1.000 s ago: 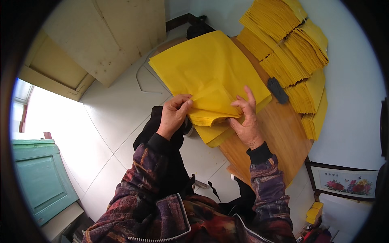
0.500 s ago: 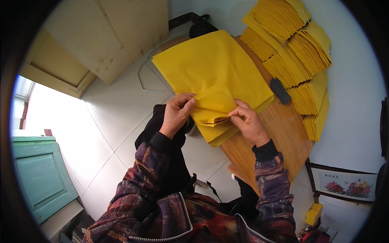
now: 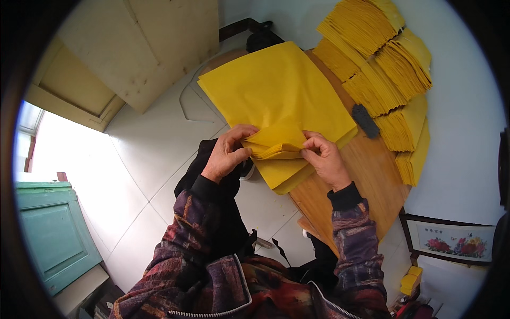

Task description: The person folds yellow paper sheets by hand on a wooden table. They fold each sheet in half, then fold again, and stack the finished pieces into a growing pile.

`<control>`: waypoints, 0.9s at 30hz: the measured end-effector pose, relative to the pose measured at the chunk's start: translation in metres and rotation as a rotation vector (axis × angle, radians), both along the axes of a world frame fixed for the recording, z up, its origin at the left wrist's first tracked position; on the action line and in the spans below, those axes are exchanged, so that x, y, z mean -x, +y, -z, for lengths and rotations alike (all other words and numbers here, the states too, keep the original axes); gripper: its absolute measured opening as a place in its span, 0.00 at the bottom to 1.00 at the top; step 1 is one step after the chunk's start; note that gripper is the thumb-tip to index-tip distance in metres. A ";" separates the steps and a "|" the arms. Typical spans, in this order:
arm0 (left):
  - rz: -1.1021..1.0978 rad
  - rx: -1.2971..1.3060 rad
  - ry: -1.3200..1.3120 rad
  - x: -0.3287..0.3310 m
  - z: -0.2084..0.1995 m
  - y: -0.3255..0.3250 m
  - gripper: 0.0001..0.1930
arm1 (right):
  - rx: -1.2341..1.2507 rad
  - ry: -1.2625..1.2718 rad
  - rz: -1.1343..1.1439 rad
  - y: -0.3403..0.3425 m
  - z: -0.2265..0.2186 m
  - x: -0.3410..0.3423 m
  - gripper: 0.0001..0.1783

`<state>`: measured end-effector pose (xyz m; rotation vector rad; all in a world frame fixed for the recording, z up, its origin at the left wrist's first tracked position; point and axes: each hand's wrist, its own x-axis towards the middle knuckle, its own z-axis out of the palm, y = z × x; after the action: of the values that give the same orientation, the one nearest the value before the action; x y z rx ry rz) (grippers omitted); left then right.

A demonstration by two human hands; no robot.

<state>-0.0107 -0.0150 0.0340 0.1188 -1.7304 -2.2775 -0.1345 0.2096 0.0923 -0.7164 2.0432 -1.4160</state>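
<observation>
A pile of large yellow sheets [image 3: 281,87] lies over the wooden table and juts past its left edge. On its near part sits a small folded stack of yellow sheets [image 3: 276,151], its layered edges toward me. My left hand [image 3: 228,151] pinches the left end of this small stack between thumb and fingers. At the stack's right end, my right hand [image 3: 322,157] grips the sheets, fingers above and thumb below. The sheets bulge slightly between both hands.
Several bundles of folded yellow sheets [image 3: 390,80] are heaped against the wall at the table's right. A dark grey block [image 3: 365,120] lies beside them on the wooden table [image 3: 361,181]. Left are wooden boards [image 3: 138,42] and a green cabinet door [image 3: 56,234]; a framed flower picture [image 3: 451,240] stands right.
My left hand has shifted a little left and down, its thumb lower on the small stack. The stack's top flap has folded down, and its layers now bunch between my hands.
</observation>
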 end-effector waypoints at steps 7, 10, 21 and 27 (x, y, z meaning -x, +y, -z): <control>-0.186 0.103 -0.009 0.012 0.016 0.010 0.06 | 0.059 0.188 0.024 -0.002 0.002 -0.007 0.14; -0.262 0.088 -0.041 0.013 0.018 0.015 0.06 | 0.085 0.369 0.079 -0.005 0.002 -0.011 0.19; -0.276 0.062 -0.042 0.013 0.017 0.017 0.07 | -0.005 0.445 -0.137 0.002 0.006 -0.008 0.03; -0.228 0.059 -0.031 0.011 0.016 0.015 0.06 | 0.031 0.147 -0.090 -0.001 0.002 -0.006 0.03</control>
<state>-0.0221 -0.0004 0.0184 0.3235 -1.7014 -2.0703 -0.1281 0.2088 0.0906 -0.9380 2.0746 -1.3832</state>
